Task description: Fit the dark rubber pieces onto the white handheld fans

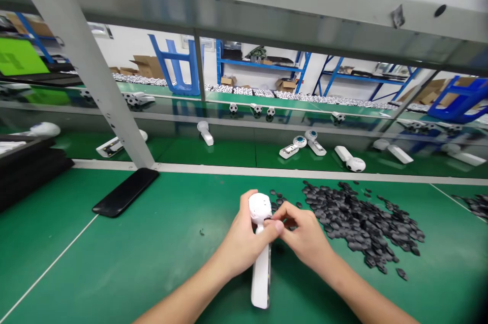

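A white device (261, 276) with a round head and a long handle stands out above the green table, its head pointing away from me. My left hand (244, 237) is wrapped round its neck and head, thumb across the front. At the right side of the head, the pinched fingertips of my right hand (305, 235) hold a small dark piece (268, 220) against the device, mostly hidden by the fingers. Right of my right hand lies a wide pile of small black pieces (358, 217), with a few loose ones near the device's head.
A black phone (125, 192) lies at the left on the green table (152, 258). Dark stacked trays (30, 171) fill the left edge. Beyond the pale rail (229, 169), several white devices lie on a conveyor (232, 154). A grey post (95, 70) rises at the left.
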Motion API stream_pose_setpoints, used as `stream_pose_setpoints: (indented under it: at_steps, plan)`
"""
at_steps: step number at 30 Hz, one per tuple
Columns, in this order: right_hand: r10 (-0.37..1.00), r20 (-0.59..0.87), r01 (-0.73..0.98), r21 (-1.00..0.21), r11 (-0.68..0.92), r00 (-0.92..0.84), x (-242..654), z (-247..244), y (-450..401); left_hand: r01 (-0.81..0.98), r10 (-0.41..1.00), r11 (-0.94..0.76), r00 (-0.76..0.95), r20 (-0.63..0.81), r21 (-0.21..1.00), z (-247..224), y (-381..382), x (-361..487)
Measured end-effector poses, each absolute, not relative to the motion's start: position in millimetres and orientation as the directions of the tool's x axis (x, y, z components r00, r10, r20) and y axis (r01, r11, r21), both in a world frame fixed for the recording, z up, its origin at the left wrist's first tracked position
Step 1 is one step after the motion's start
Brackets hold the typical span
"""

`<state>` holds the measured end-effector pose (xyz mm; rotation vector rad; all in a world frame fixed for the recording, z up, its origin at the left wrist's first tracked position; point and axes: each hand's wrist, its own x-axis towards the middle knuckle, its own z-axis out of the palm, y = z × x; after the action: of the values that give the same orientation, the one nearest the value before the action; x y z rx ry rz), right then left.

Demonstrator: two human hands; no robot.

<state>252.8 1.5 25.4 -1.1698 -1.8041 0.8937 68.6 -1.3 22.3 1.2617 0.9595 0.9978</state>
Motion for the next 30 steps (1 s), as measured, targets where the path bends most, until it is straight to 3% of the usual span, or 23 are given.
stream_pose_setpoints:
  at_steps: [7, 12, 16, 21, 26, 30]
  plan:
    - [0.898, 0.278, 0.517, -0.742, 0.426, -0.341, 257, 18, 8, -0.058, 0.957, 0.044, 0.29, -0.026, 0.997, 21, -2, 72]
    - [0.841, 0.338, 0.499, -0.688, 0.528, -0.423, 266, 22, 19, -0.124, 0.953, 0.007, 0.302, 0.031, 0.992, 29, -1, 72]
    - [0.883, 0.295, 0.506, -0.733, 0.454, -0.366, 288, 32, 34, -0.194, 0.964, -0.024, 0.256, 0.075, 0.981, 35, 10, 61]
    - [0.91, 0.164, 0.719, -0.566, 0.403, -0.381, 311, 30, 47, -0.211, 0.977, -0.019, 0.203, 0.063, 0.977, 40, 28, 38]
    - [0.925, 0.191, 0.815, -0.439, 0.379, -0.328, 324, 20, 58, -0.215, 0.985, -0.107, 0.11, 0.133, 0.971, 47, 33, 27]
    - [0.923, 0.242, 0.828, -0.416, 0.377, -0.299, 317, 14, 61, -0.231, 0.986, -0.134, 0.07, 0.153, 0.964, 50, 34, 24]
